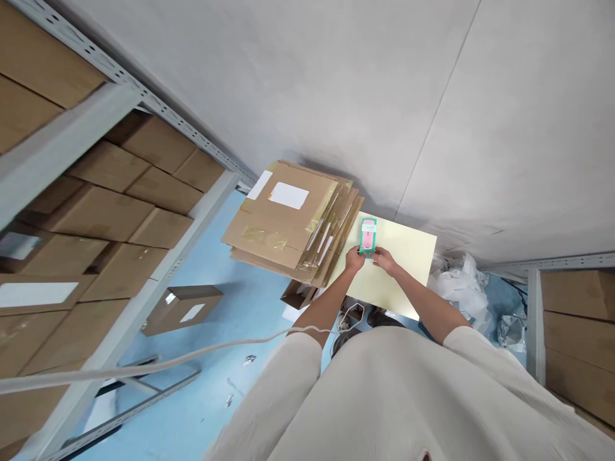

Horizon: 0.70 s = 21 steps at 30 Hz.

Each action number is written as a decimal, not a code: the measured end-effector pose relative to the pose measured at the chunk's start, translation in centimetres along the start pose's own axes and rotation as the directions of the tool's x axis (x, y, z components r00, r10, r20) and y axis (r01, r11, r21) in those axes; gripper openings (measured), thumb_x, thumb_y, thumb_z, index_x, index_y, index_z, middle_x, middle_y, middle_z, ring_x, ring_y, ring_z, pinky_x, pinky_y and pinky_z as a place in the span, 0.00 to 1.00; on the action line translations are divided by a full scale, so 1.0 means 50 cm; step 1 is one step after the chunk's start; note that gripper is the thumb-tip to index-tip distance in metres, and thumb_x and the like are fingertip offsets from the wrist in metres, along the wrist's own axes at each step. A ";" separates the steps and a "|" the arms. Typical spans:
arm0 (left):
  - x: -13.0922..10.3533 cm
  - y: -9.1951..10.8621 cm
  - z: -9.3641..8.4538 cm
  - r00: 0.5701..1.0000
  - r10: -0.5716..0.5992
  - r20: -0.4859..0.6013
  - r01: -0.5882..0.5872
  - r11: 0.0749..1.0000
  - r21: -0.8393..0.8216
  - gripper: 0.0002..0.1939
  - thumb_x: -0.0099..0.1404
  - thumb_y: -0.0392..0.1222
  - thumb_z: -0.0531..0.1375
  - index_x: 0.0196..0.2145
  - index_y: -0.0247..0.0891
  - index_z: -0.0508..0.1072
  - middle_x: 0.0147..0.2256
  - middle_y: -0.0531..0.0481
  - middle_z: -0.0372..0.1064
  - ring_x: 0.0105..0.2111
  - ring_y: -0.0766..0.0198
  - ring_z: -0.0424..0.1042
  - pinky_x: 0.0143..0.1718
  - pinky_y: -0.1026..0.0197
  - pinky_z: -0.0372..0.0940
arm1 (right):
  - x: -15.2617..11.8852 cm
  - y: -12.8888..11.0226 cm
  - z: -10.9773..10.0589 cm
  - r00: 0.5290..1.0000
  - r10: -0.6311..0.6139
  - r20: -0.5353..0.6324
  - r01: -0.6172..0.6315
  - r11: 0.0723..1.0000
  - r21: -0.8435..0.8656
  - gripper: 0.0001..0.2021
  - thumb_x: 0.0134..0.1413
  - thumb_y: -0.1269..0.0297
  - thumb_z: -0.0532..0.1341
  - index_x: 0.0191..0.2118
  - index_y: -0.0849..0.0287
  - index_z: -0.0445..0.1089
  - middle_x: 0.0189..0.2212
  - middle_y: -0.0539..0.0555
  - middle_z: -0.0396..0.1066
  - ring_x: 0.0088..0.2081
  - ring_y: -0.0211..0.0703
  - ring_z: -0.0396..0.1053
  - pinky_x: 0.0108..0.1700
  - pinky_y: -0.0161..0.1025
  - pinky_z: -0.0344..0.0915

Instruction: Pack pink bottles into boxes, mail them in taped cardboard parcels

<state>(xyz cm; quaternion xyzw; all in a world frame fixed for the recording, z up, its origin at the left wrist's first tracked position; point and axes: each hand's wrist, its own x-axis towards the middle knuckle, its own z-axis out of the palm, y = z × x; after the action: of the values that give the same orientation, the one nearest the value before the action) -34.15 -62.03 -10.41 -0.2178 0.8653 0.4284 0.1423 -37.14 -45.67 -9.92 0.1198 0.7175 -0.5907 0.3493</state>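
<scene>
A small green package with a pink middle [368, 238] is held over a pale yellow board [408, 256]. A light band runs across its upper part. My left hand [354, 259] grips the lower left corner of the package. At its lower right corner, my right hand [384, 260] has its fingers closed on the edge. The undersides of the fingers are hidden. Left of the board rises a stack of flattened cardboard boxes [288, 211] with white labels and clear tape.
Shelving [196, 224] full of cardboard boxes stands on the left, with more boxes [576, 330] at right. A white cable [216, 346] crosses in front of me. One cardboard box [185, 309] lies on the blue floor. White plastic bags [464, 288] lie right of the board.
</scene>
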 end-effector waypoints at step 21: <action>-0.311 0.013 0.056 0.851 0.386 0.356 -0.411 0.912 -0.005 0.16 0.71 0.34 0.62 0.52 0.38 0.85 0.48 0.44 0.85 0.48 0.53 0.82 0.52 0.57 0.72 | -0.432 0.216 0.043 0.846 -0.145 -0.514 0.243 0.961 0.129 0.21 0.50 0.64 0.65 0.51 0.58 0.81 0.45 0.56 0.84 0.45 0.49 0.80 0.51 0.46 0.77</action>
<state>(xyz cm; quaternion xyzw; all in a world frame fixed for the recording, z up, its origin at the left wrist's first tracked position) -20.85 -55.48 -4.89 0.0508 0.8670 0.4493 0.2093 -14.33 -39.53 -4.42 0.2277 0.7324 -0.6371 0.0769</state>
